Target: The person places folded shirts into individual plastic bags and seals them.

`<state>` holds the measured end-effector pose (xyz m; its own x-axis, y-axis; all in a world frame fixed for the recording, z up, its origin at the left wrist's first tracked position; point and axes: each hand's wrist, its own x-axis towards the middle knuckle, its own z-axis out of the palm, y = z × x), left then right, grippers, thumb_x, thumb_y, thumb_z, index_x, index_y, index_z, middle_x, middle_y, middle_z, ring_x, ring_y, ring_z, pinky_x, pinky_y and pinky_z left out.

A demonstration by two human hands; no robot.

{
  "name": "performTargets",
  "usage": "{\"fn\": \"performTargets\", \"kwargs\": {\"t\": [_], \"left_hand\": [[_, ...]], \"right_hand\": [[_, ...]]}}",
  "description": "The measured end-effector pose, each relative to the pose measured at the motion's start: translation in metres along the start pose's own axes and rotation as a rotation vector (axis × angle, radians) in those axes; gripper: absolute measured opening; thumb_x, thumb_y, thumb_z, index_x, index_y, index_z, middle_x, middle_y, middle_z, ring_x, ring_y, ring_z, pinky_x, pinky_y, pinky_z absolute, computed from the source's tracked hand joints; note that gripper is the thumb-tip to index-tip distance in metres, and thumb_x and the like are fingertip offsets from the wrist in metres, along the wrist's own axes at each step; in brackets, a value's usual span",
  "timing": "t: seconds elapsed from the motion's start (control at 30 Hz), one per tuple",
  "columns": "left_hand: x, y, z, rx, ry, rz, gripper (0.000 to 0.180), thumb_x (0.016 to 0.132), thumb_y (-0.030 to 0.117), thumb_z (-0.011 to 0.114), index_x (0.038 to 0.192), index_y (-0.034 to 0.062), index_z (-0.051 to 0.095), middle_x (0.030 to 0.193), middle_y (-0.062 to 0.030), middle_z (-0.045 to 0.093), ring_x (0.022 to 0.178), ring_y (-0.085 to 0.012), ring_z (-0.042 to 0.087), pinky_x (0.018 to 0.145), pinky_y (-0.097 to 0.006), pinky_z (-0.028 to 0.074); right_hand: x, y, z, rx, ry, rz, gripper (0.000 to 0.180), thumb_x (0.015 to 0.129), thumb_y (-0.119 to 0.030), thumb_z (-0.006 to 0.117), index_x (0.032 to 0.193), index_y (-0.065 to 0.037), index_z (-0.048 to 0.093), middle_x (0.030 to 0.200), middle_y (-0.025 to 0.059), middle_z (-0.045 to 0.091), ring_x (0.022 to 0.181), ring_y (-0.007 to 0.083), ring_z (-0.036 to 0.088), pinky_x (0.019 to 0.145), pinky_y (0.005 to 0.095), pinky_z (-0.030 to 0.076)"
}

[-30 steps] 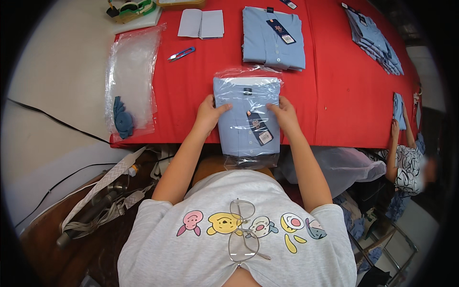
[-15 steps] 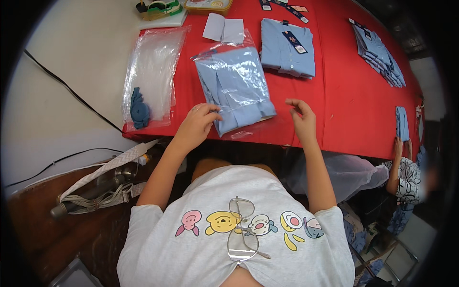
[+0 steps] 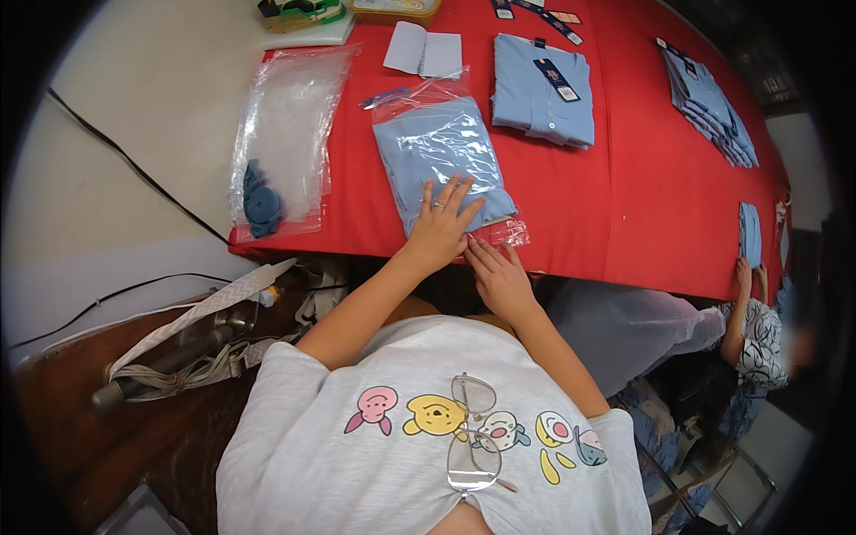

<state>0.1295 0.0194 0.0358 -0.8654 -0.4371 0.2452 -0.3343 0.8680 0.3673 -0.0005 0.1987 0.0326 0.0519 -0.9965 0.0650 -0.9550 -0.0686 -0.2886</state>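
A folded light-blue shirt lies inside a clear plastic bag [image 3: 437, 134] near the front edge of the table. My left hand [image 3: 443, 218] rests flat on the bag's lower part with its fingers spread, a ring on one of them. My right hand [image 3: 501, 281] is at the bag's near edge, fingers stretched out over the loose plastic there. Its thumb is hard to make out. The two hands almost meet at the table edge. Just beyond the bag's far left corner lies a blue pen [image 3: 385, 97].
Left of the bag lies a stack of clear bags [image 3: 290, 116] with a coiled blue tape [image 3: 262, 209] on it. Beyond are a spiral notebook [image 3: 423, 52], a tagged folded shirt [image 3: 542, 94] and a tape dispenser [image 3: 299, 13]. More shirts [image 3: 709, 102] and another person's hands [image 3: 749, 275] are at right.
My left hand has moved right onto the bagged shirt and flattened. My right hand has come left and down to the bag's near edge. The bag's top now lies flatter.
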Motion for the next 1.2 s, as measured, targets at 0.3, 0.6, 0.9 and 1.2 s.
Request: {"fn": "performTargets", "kwargs": {"t": [0.3,0.6,0.9,1.2], "left_hand": [[0.036,-0.036,0.003,0.123,0.232,-0.065,0.037,0.086,0.018,0.079,0.120,0.0114,0.069,0.122,-0.0083,0.066,0.122,-0.0277,0.064,0.111,-0.051,0.045],[0.009,0.017,-0.042,-0.101,0.186,0.113,0.018,0.088,0.015,0.076,0.102,0.0077,0.069,0.096,-0.0070,0.066,0.095,-0.0277,0.068,0.090,-0.042,0.051],[-0.023,0.024,-0.068,-0.398,0.011,-0.025,0.017,0.096,0.021,0.077,0.105,0.0061,0.074,0.104,-0.0112,0.072,0.100,-0.0325,0.071,0.090,-0.043,0.055],[0.070,-0.084,-0.030,-0.097,0.162,-0.148,0.050,0.110,0.043,0.059,0.156,0.0218,0.060,0.172,-0.0167,0.042,0.161,-0.0439,0.033,0.129,-0.059,0.028]], "right_hand": [[0.003,-0.003,-0.007,-0.005,-0.036,0.021,0.056,0.092,-0.011,0.069,0.148,-0.004,0.065,0.158,0.0130,0.062,0.146,0.0269,0.058,0.126,0.0568,0.035],[0.048,-0.007,0.007,0.227,0.071,0.042,0.044,0.098,-0.009,0.061,0.141,0.002,0.062,0.152,0.0223,0.061,0.146,0.0421,0.054,0.127,0.0557,0.035],[0.153,0.003,0.070,-0.116,0.164,0.021,0.078,0.098,-0.060,0.068,0.169,-0.047,0.038,0.185,0.0155,0.013,0.164,0.0604,0.009,0.117,0.0909,0.006],[0.140,-0.005,0.051,-0.001,0.056,0.040,0.089,0.100,-0.057,0.066,0.172,-0.014,0.037,0.178,0.0299,0.022,0.165,0.0559,0.016,0.125,0.0801,0.009]]}}
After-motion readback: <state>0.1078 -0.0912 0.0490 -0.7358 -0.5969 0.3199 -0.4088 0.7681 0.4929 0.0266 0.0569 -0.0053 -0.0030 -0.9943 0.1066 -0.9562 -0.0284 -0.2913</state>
